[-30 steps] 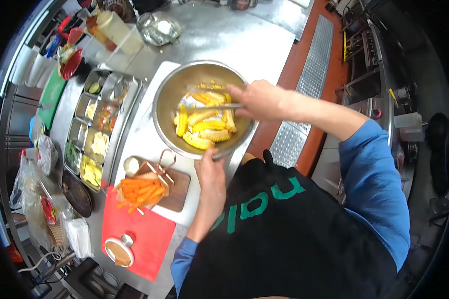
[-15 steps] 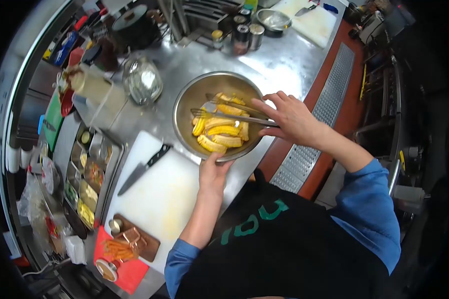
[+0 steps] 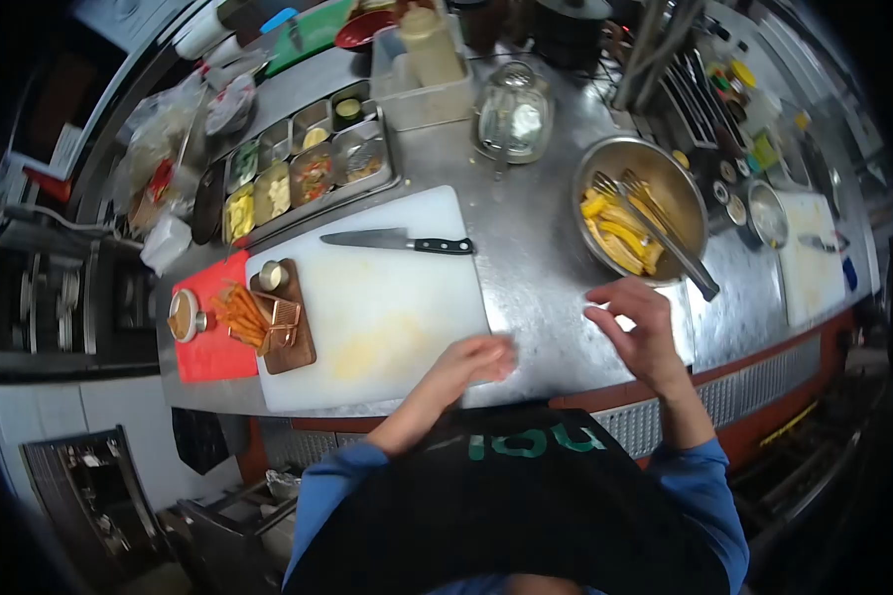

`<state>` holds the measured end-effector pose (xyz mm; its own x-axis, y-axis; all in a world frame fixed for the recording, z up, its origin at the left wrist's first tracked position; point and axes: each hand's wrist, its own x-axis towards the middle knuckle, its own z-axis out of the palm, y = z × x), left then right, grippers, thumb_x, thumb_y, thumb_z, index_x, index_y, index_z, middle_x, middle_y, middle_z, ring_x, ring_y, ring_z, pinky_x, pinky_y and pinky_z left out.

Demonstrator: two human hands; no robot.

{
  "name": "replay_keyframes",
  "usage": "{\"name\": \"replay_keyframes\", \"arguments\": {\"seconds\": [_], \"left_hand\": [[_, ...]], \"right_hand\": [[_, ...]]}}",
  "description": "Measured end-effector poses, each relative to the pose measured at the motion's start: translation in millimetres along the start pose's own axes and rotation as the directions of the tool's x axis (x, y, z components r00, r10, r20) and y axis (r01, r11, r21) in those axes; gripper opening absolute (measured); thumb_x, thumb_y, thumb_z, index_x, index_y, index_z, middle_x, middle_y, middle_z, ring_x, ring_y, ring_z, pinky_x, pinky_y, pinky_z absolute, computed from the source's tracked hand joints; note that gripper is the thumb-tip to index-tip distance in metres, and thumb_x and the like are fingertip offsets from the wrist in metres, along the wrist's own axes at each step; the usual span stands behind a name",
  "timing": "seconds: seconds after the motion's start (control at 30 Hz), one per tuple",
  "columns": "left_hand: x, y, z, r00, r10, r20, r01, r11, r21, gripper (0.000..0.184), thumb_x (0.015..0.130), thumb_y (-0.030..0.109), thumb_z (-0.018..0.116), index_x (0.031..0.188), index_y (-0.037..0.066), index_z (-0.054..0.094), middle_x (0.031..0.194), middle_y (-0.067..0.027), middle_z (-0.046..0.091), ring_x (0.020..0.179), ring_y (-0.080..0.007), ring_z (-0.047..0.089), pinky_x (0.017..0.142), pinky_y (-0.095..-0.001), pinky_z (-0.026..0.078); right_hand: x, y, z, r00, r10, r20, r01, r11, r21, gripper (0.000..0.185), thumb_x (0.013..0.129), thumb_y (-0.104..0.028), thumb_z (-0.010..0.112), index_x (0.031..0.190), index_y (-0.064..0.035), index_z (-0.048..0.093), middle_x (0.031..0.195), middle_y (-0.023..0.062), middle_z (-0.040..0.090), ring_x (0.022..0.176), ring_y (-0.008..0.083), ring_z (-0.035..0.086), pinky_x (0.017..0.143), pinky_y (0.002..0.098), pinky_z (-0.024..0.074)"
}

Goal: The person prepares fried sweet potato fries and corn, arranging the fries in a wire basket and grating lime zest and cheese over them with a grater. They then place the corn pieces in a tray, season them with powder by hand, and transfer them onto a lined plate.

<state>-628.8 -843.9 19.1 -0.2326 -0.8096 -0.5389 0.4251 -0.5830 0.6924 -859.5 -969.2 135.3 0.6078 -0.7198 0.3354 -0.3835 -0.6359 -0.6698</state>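
A steel mixing bowl (image 3: pixel 587 183) stands on the counter at right, holding yellow corn ribs (image 3: pixel 620 238). Metal tongs (image 3: pixel 677 248) rest in it, their handle end over the near rim. Just below the bowl, my right hand (image 3: pixel 640 327) is in the air, apart from the tongs, with a gap between thumb and curled fingers and nothing in them. My left hand (image 3: pixel 469 367) hovers by the right edge of the white cutting board (image 3: pixel 387 307); its fingertips are blurred, the fingers look loosely stretched out and hold nothing. A chef's knife (image 3: pixel 397 241) lies across the board's top.
At left, a wooden board (image 3: pixel 303 347) carries a copper basket (image 3: pixel 283 322) and fries (image 3: pixel 240 315), beside a red mat (image 3: pixel 208 362). Behind are a tray of ingredient pans (image 3: pixel 313 169), a plastic bin (image 3: pixel 422 104) and a glass jar (image 3: pixel 514 124). Another cutting board (image 3: pixel 809 268) is far right.
My right hand has let go of the tongs, which now lie in the bowl. My left hand has left the bowl's rim. The view has turned left, toward the cutting board.
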Motion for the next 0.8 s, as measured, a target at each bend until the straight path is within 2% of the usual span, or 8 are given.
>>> {"name": "replay_keyframes", "arguments": {"seconds": [0.13,0.2,0.23,0.37,0.43,0.63,0.73,0.8], "left_hand": [[-98.0,-24.7,-68.9,0.838,-0.016,-0.546,-0.010,0.999,-0.045,0.028,0.090,0.014,0.052,0.112,-0.003,0.056,0.060,-0.0032,0.054,0.055,-0.0142,0.055,0.065,-0.0297,0.052],[-140.7,-32.0,-92.3,0.738,0.141,-0.660,-0.122,0.990,0.076,0.033,0.090,0.010,0.049,0.122,-0.002,0.050,0.059,-0.0044,0.057,0.057,-0.0140,0.058,0.067,-0.0276,0.051],[-157.8,-33.6,-94.3,0.697,0.223,-0.682,-0.116,0.973,0.199,0.037,0.090,0.007,0.048,0.126,0.000,0.046,0.067,-0.0070,0.061,0.064,-0.0145,0.060,0.071,-0.0273,0.051],[-205.9,-47.0,-129.6,0.681,0.346,-0.645,-0.039,0.897,0.440,0.048,0.088,0.001,0.050,0.134,0.000,0.035,0.092,-0.0136,0.064,0.087,-0.0162,0.062,0.081,-0.0271,0.048],[-223.5,-41.3,-153.9,0.740,0.216,-0.638,-0.070,0.967,0.246,0.047,0.087,-0.002,0.051,0.132,-0.003,0.037,0.099,-0.0137,0.062,0.093,-0.0168,0.060,0.084,-0.0276,0.047],[-251.7,-43.1,-221.5,0.615,0.211,-0.760,-0.289,0.957,0.032,0.032,0.089,0.003,0.051,0.120,-0.005,0.049,0.092,-0.0113,0.063,0.082,-0.0144,0.060,0.077,-0.0257,0.049],[-262.2,-36.0,-245.8,0.359,0.274,-0.892,-0.354,0.925,0.141,0.025,0.089,0.008,0.053,0.110,-0.007,0.053,0.078,-0.0094,0.061,0.068,-0.0115,0.058,0.067,-0.0241,0.049],[-263.9,-27.9,-261.2,0.197,0.327,-0.924,-0.429,0.877,0.219,0.022,0.090,0.011,0.054,0.104,-0.006,0.055,0.076,-0.0083,0.060,0.065,-0.0113,0.055,0.062,-0.0240,0.047]], "right_hand": [[58.3,-30.9,54.8,0.979,-0.153,0.131,0.152,0.988,0.021,0.027,0.078,-0.008,0.063,0.105,-0.0058,0.060,0.091,0.0117,0.064,0.080,0.0272,0.061,0.070,0.0332,0.0487],[87.1,-29.2,67.9,0.952,-0.118,0.281,0.124,0.992,-0.002,0.043,0.079,-0.015,0.063,0.120,-0.0118,0.053,0.097,0.0129,0.064,0.082,0.0297,0.062,0.073,0.0363,0.0496],[104.6,-14.6,81.5,0.920,-0.031,0.391,0.034,0.999,-0.002,0.050,0.079,-0.018,0.063,0.127,-0.0143,0.048,0.101,0.0136,0.063,0.082,0.0296,0.062,0.075,0.0364,0.0498],[204.8,24.3,140.4,0.982,0.008,0.187,-0.021,0.998,0.066,0.031,0.084,-0.019,0.058,0.111,-0.0045,0.057,0.088,0.0069,0.066,0.072,0.0174,0.062,0.062,0.0291,0.0499],[256.6,1.8,166.6,0.898,0.238,0.370,-0.303,0.944,0.129,0.024,0.086,-0.019,0.054,0.100,-0.0010,0.061,0.089,0.0069,0.065,0.069,0.0152,0.061,0.061,0.0283,0.0492],[371.8,11.6,275.6,0.993,0.011,0.119,0.029,0.944,-0.329,0.022,0.082,-0.019,0.054,0.089,0.0000,0.064,0.082,0.0168,0.065,0.074,0.0253,0.066,0.070,0.0368,0.0509],[391.6,-6.6,297.1,0.871,0.381,0.309,-0.115,0.771,-0.626,0.023,0.082,-0.017,0.052,0.094,-0.0009,0.063,0.090,0.0185,0.065,0.084,0.0266,0.065,0.077,0.0388,0.0503],[386.3,-20.0,309.2,0.582,0.637,0.506,-0.287,0.743,-0.604,0.025,0.081,-0.018,0.052,0.093,0.0012,0.063,0.093,0.0188,0.065,0.092,0.0292,0.063,0.080,0.0406,0.0492]]}}
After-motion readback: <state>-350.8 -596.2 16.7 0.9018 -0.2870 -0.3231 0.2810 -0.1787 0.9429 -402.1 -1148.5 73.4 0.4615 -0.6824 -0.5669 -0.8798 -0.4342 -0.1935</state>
